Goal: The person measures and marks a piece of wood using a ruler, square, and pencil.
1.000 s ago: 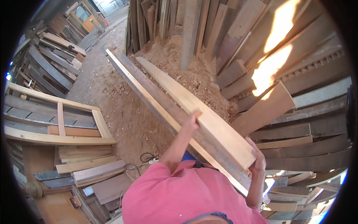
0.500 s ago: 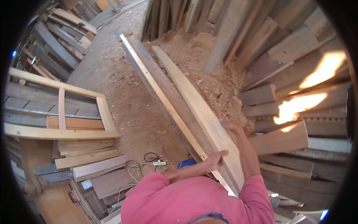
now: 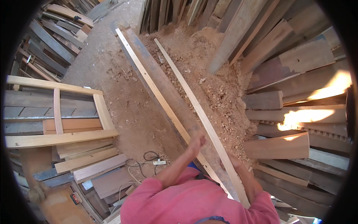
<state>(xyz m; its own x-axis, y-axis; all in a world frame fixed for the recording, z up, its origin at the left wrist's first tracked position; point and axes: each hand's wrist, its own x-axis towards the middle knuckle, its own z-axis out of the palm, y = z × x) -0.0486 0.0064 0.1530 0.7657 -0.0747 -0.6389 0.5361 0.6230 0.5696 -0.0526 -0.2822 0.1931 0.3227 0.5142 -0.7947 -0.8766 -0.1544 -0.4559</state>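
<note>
1. Pale board (image 3: 204, 118): we see its narrow edge uppermost, slanting along the right edge of the dark bench (image 3: 167, 89).
2. Wooden frame (image 3: 56, 140): it lies over stacked planks (image 3: 85, 159) on our left.
3. Right hand (image 3: 232, 160): we have it at the board's right side, fingers mostly hidden, so we cannot tell how closed they are.
4. Left hand (image 3: 197, 143): blurred above the bench, near the board, fingers seemingly curled; we cannot tell whether they hold anything.

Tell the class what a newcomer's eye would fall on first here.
Probably the long pale board slanting across the middle, with the right hand at its near part. Next, perhaps, come the glaring bright patches at the right, then the pale wooden frame at the left.
</note>
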